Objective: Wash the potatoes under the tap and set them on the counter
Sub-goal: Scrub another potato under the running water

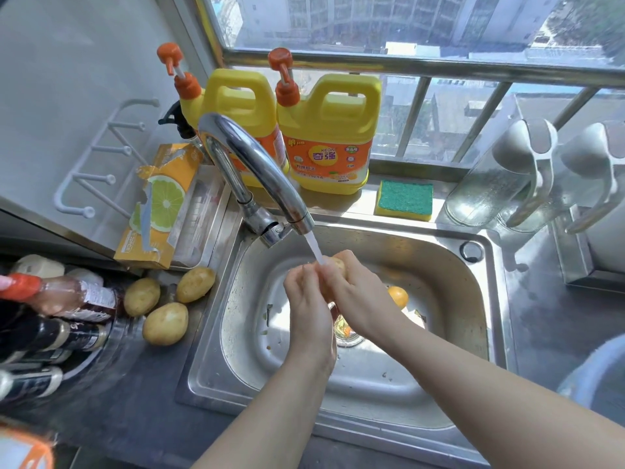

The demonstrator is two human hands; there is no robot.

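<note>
Your left hand (306, 299) and right hand (353, 292) are both gripping one potato (339, 264) over the sink (490, 299), under water running from the tap (257, 164). Three washed-looking potatoes (165, 323) are lying on the counter (135, 418) left of the sink, crowded by sauce bottles (77, 299). Two yellow detergent jugs (329, 137) and one sponge (404, 199) are sitting behind.

Bright daylight comes through a wide glass window (439, 25) with a steel railing (422, 67); a pale grey wall panel (67, 79) stands left.
</note>
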